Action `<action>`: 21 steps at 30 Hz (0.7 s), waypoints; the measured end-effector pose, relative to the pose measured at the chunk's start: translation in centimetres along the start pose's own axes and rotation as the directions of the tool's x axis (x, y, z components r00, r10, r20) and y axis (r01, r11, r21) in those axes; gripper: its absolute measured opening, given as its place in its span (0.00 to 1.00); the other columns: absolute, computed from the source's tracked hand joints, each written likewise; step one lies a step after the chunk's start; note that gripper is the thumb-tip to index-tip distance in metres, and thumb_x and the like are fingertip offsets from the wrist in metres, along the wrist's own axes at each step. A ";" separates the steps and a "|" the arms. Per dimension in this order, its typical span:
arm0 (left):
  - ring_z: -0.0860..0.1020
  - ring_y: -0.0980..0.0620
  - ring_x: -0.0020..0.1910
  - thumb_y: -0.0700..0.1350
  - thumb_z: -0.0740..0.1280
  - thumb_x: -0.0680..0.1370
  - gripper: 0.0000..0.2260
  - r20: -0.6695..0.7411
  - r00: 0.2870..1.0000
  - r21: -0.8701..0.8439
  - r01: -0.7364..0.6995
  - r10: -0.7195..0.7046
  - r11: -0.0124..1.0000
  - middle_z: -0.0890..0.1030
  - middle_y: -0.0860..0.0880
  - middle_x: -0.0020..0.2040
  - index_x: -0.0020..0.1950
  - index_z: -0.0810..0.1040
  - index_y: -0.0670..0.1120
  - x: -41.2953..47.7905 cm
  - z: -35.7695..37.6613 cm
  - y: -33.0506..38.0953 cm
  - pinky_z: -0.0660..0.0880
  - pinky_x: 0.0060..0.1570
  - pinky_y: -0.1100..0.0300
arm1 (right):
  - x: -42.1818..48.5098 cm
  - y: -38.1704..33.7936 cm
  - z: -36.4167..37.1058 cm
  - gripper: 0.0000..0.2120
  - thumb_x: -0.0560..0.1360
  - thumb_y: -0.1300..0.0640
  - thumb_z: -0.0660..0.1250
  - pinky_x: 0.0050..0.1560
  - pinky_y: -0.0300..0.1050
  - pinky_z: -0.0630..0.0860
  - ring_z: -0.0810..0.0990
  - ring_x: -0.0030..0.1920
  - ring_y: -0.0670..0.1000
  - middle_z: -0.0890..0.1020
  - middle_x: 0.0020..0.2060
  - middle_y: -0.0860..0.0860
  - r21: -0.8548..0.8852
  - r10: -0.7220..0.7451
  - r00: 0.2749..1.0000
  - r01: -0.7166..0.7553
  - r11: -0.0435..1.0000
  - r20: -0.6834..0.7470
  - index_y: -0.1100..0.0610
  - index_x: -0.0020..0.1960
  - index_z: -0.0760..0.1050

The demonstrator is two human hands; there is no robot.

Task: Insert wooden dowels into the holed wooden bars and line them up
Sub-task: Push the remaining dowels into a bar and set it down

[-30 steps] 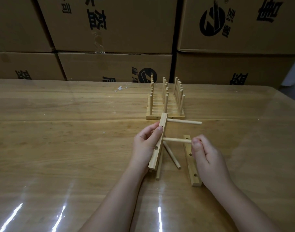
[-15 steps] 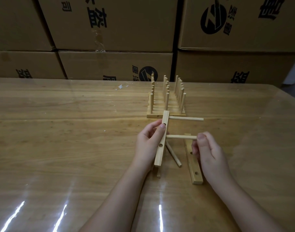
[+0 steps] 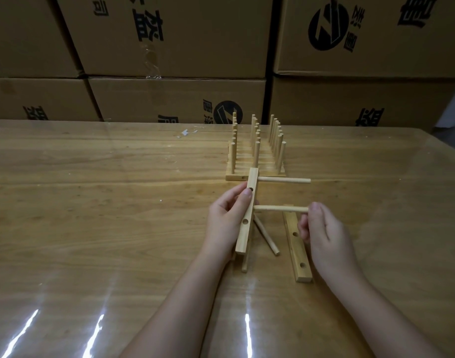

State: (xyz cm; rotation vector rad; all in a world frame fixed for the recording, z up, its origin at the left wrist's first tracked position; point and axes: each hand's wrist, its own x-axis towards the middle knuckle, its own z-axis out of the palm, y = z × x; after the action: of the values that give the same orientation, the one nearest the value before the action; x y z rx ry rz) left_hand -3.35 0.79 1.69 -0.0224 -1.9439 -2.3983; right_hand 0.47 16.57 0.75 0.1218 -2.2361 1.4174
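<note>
We see the left hand (image 3: 229,220) gripping a holed bar (image 3: 247,215), its fingers curled round the middle of it, and holding it above the surface (image 3: 92,202) about midway between the near and far edges. The bar's long axis runs roughly from near edge to far edge. Two dowels stick out of it sideways toward the right edge: an upper dowel (image 3: 284,180) near the bar's far end and a middle dowel (image 3: 280,208). The right hand (image 3: 322,233) has its thumb tip against the middle dowel's free end, with the other fingers curled in below; we cannot tell whether they pinch it. A loose dowel (image 3: 267,237) lies on the surface under the bar, and a second bar (image 3: 297,250) lies flat just beside the right hand. Toward the far edge stands a row of finished bars (image 3: 256,156) with upright dowels. Cardboard boxes (image 3: 169,34) are stacked beyond the far edge.
</note>
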 end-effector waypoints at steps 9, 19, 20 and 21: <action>0.81 0.53 0.50 0.42 0.66 0.78 0.09 0.004 1.000 -0.039 0.013 -0.012 0.999 0.84 0.44 0.53 0.57 0.80 0.49 0.1 -0.1 0.2 0.76 0.56 0.58 | 0.0 -0.3 -0.2 0.18 0.79 0.49 0.48 0.28 0.45 0.63 0.69 0.28 0.50 0.68 0.25 0.47 -0.110 -0.061 0.998 0.064 0.992 0.028 0.55 0.34 0.66; 0.82 0.52 0.53 0.44 0.67 0.78 0.09 0.009 1.000 -0.019 0.005 -0.004 1.000 0.84 0.46 0.52 0.57 0.81 0.49 0.5 -0.4 -0.4 0.77 0.56 0.60 | 0.0 -0.4 -0.3 0.16 0.78 0.50 0.48 0.29 0.48 0.63 0.69 0.30 0.54 0.67 0.25 0.47 -0.147 -0.104 0.994 0.109 0.983 0.039 0.53 0.34 0.65; 0.82 0.53 0.53 0.44 0.67 0.78 0.10 0.010 1.000 -0.010 0.003 -0.003 1.000 0.84 0.46 0.53 0.58 0.81 0.48 0.4 -0.4 -0.4 0.77 0.56 0.60 | 0.0 -0.4 -0.3 0.16 0.78 0.50 0.48 0.29 0.48 0.63 0.69 0.30 0.54 0.67 0.25 0.47 -0.148 -0.103 0.994 0.108 0.983 0.040 0.53 0.34 0.65; 0.82 0.54 0.53 0.44 0.67 0.78 0.10 0.013 1.000 -0.008 0.000 0.000 1.000 0.84 0.46 0.52 0.58 0.81 0.48 0.4 -0.4 -0.4 0.78 0.54 0.61 | 0.0 -0.4 -0.3 0.16 0.78 0.49 0.48 0.29 0.48 0.63 0.69 0.30 0.54 0.67 0.25 0.47 -0.149 -0.100 0.994 0.105 0.983 0.040 0.53 0.34 0.65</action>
State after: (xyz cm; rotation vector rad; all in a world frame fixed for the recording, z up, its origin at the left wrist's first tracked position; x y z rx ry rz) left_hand -3.79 0.45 1.23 -0.0381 -1.9394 -2.4121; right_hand 0.73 16.68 1.18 0.2067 -2.3188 1.1965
